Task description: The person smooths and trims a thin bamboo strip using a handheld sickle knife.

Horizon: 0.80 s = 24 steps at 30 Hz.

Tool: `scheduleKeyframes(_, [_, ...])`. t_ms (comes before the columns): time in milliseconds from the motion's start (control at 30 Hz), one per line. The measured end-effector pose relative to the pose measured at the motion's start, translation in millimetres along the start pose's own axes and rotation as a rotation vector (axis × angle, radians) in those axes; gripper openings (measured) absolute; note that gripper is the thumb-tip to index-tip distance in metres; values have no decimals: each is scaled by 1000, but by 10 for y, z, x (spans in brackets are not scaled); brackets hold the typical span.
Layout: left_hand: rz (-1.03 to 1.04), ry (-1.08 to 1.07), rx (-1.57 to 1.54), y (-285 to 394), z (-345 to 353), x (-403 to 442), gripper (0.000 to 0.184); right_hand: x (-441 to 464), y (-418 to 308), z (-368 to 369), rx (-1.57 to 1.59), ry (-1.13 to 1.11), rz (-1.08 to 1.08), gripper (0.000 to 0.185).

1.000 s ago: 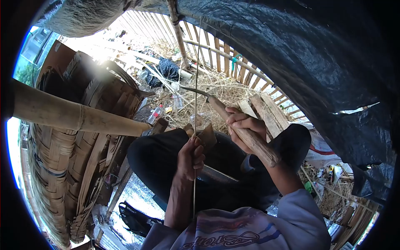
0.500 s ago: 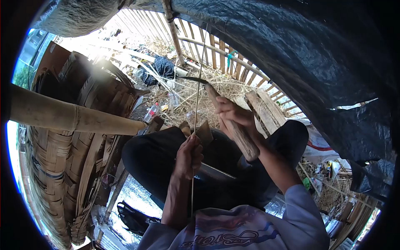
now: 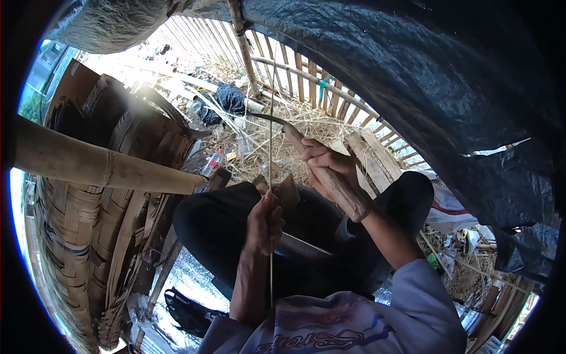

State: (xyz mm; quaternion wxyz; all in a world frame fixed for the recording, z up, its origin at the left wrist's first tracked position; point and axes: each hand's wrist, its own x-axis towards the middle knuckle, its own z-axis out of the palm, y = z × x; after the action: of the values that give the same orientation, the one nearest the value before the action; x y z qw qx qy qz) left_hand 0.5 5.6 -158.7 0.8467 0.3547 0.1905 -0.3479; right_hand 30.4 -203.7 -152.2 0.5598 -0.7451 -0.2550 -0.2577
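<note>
My left hand (image 3: 265, 223) is closed around a long, thin bamboo strip (image 3: 270, 159), which stands nearly upright in this view and runs down past my wrist toward my shirt. Wrapped around the wooden handle of a curved knife (image 3: 348, 197) are the fingers of my right hand (image 3: 330, 168). The knife's dark, narrow blade points left and crosses the strip well above my left hand. Whether the edge touches the strip I cannot tell. Below my hands are my crossed legs in dark trousers, with a flat metallic-looking edge (image 3: 303, 243) between them.
A thick bamboo pole (image 3: 106, 165) juts in from the left, over rolled woven bamboo sheets (image 3: 73, 236). Dry shavings (image 3: 300, 135) and a plastic bottle (image 3: 213, 162) lie ahead. Behind them stands a slatted bamboo fence (image 3: 300, 76). A dark tarp (image 3: 413, 76) hangs at the upper right.
The bamboo strip's upper end has swung left, making it more upright. The knife has shifted slightly left and down along with my right hand. My left hand keeps its grip.
</note>
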Motion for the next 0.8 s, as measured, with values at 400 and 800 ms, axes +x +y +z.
scheduleKeyframes(400, [0,37,67,24,66,-63,25,28,13,-159,-32,39,11,22])
scheduleKeyframes(800, [-13,50,105,-39,68,-42,25,-12,-42,-174,-31,-24,-12,28])
